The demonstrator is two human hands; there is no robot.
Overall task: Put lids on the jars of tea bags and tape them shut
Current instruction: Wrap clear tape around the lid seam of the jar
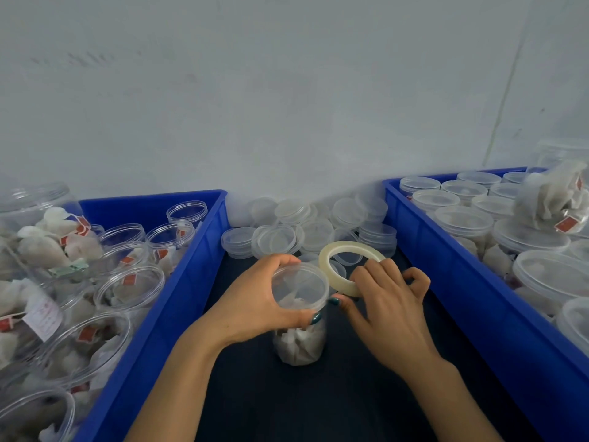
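Observation:
A clear plastic jar of tea bags [301,341] stands on the dark table between two blue bins, with a translucent lid [299,283] on top. My left hand [255,301] grips the lid and jar neck from the left, fingers and thumb curled round the rim. My right hand [387,306] holds a roll of clear tape [347,266] tilted up just right of the lid, thumb near the jar's rim. Whether a tape strip touches the jar is not visible.
A pile of loose translucent lids [306,228] lies against the wall behind the jar. The left blue bin [178,282] holds several open jars of tea bags. The right blue bin [452,266] holds several lidded jars and a bunch of tea bags [554,202].

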